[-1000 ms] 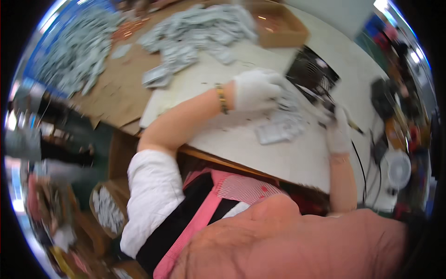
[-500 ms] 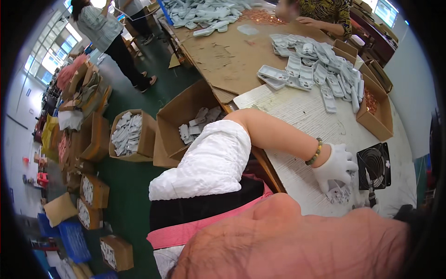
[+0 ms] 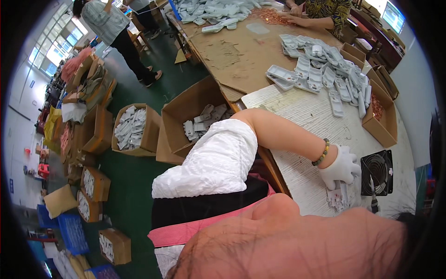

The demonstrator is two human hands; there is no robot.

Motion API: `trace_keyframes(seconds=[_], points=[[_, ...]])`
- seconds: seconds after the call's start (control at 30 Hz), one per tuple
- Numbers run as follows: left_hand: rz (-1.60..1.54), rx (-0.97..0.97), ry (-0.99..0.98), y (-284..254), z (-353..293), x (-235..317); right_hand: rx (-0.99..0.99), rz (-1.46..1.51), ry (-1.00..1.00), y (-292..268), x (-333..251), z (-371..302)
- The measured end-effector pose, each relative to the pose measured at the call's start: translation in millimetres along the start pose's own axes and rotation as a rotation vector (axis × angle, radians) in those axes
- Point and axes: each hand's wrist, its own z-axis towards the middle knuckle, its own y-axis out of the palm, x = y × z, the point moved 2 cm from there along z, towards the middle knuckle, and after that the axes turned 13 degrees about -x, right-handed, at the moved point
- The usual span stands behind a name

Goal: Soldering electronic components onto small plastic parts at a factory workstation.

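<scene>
My left hand, in a white glove with a beaded bracelet at the wrist, reaches over the white tabletop. Its fingers curl down over a small white plastic housing, whose upper part they cover. Small pale pieces lie beside that housing, too blurred to name. Close to the right of the hand, a slim tool like a soldering iron points its metal tip up past the front of a black square fan. No part of my right hand can be made out.
White plastic housings lie heaped farther back, beside a cardboard box with copper-coloured parts. Across the table a co-worker's hands touch a copper-coloured pile. Boxes of white pieces stand on the green floor to the left.
The whole view has shifted slightly. Under my left hand the white housing shows more plainly now. The co-worker's hands across the table have come together at the copper-coloured pile.
</scene>
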Motion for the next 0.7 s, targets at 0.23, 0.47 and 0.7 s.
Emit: trace_keyframes(seconds=[0.23,0.47,0.7], points=[[-0.058,-0.029,0.035,0,-2,1,0.030,0.020,-0.021,3,-2,-1],[-0.006,-0.074,-0.005,6,2,-3,0.010,0.050,-0.005,-12,4,6],[-0.053,-0.086,0.006,-6,-3,0,0.015,0.030,-0.055,-2,-2,3]])
